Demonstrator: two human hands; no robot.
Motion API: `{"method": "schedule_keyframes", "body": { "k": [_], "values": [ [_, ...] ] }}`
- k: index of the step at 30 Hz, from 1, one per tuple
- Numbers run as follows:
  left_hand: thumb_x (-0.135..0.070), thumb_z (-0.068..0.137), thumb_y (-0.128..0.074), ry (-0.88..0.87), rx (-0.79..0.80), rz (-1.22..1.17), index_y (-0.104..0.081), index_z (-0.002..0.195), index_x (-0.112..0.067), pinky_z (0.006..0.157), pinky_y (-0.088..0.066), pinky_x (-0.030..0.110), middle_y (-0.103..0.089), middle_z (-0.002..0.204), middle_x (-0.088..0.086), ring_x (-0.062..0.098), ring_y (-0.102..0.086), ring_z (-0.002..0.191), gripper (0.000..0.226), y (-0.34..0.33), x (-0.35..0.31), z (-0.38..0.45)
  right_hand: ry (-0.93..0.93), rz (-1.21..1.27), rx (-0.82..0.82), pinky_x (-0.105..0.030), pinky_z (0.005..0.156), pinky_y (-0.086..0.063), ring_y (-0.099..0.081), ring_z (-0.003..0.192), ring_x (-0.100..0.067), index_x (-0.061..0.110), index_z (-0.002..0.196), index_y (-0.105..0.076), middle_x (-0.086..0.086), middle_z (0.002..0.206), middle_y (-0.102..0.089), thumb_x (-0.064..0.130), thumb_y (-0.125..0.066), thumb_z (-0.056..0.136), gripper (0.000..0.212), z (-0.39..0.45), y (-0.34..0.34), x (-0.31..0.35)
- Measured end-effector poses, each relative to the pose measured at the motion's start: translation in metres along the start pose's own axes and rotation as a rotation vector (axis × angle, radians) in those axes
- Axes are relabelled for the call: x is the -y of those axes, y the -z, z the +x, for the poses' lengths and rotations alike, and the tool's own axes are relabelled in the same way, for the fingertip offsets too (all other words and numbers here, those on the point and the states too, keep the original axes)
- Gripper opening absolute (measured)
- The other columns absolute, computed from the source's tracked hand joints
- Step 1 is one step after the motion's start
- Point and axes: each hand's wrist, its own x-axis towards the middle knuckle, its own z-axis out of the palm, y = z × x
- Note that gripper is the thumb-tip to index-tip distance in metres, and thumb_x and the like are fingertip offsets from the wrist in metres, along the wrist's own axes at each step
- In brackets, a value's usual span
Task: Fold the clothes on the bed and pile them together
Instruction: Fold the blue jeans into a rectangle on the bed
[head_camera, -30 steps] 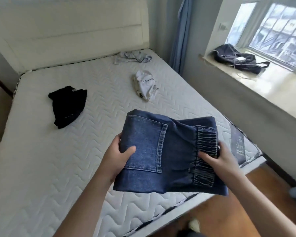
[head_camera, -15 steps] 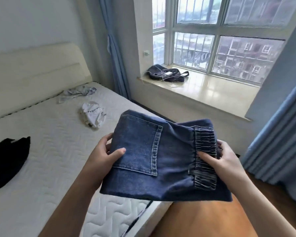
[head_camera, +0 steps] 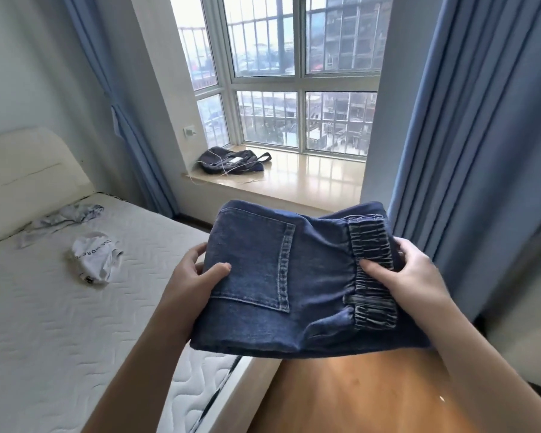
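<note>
Jeans [head_camera: 281,282], folded, pinched thumb-on-top by left hand [head_camera: 191,282] & right hand [head_camera: 409,276]; carry step, next needs setting on bed [head_camera: 44,307] w/ pile.

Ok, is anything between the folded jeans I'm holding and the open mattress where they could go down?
Nothing visible. Both the left hand and right hand grip the folded jeans beside the bed edge; the near mattress lies bare, the white garment farther back.

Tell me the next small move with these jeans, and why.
Probably set the jeans down on the bed. They look fully folded, gripped at both ends by the left hand and right hand, while held off the mattress edge.
</note>
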Motion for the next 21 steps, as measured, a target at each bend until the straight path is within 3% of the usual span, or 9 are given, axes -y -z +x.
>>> {"method": "schedule_keyframes", "body": {
  "k": [6, 10, 21],
  "values": [
    [-0.036, 0.069, -0.07, -0.014, 0.116, 0.013, -0.054, 0.121, -0.041, 0.057, -0.057, 0.024, -0.075, 0.095, -0.006, 0.018, -0.074, 0.082, 0.055, -0.036, -0.012, 0.021, -0.034, 0.001, -0.077, -0.01, 0.064, -0.042, -0.062, 0.075, 0.014, 0.035, 0.097, -0.063, 0.03, 0.084, -0.069, 0.04, -0.082, 0.071, 0.033, 0.005, 0.037, -0.02],
    [-0.034, 0.071, -0.07, -0.029, 0.186, 0.02, -0.053, 0.127, -0.038, 0.061, -0.057, 0.028, -0.076, 0.097, -0.002, 0.021, -0.074, 0.084, 0.058, -0.053, -0.01, 0.046, -0.055, 0.056, -0.122, -0.022, 0.073, -0.047, -0.065, 0.077, 0.008, 0.029, 0.101, -0.064, 0.022, 0.086, -0.072, 0.033, -0.083, 0.072, 0.035, 0.015, 0.042, -0.038],
    [-0.042, 0.064, -0.075, 0.009, 0.253, -0.076, -0.055, 0.126, -0.039, 0.067, -0.059, 0.033, -0.074, 0.103, 0.003, 0.024, -0.074, 0.089, 0.066, -0.054, 0.015, 0.166, -0.057, 0.138, -0.132, -0.026, 0.078, -0.05, -0.07, 0.085, -0.002, 0.021, 0.109, -0.064, 0.015, 0.094, -0.074, 0.022, -0.081, 0.076, 0.037, 0.104, 0.001, -0.042]
  ]
}}
